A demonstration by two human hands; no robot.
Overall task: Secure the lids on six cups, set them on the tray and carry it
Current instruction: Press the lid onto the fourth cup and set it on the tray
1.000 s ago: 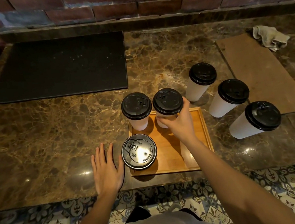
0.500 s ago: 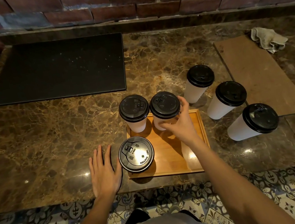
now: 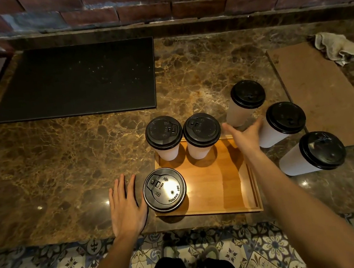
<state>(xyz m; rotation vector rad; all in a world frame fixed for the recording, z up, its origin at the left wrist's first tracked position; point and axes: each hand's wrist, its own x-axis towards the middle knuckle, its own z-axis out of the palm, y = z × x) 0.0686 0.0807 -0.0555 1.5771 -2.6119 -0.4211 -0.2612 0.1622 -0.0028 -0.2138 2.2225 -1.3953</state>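
A wooden tray (image 3: 218,186) lies near the counter's front edge. Three white paper cups with black lids stand on it: one at the front left (image 3: 164,190), two at the back (image 3: 164,135) (image 3: 202,132). Three more lidded cups stand on the counter to the right (image 3: 247,97) (image 3: 286,120) (image 3: 322,151). My right hand (image 3: 246,137) hovers open with spread fingers over the tray's back right corner, just short of the nearest right-hand cups. My left hand (image 3: 126,207) rests flat on the counter beside the front-left cup.
A black mat (image 3: 76,81) covers the back left of the marble counter. A brown board (image 3: 322,93) lies at the right with a crumpled cloth (image 3: 337,47) at its far end. A brick wall runs behind. Patterned floor tiles show below the counter's front edge.
My right hand has let go of the back-right cup on the tray and moved right, opening toward the cups on the counter. My left hand stays put.
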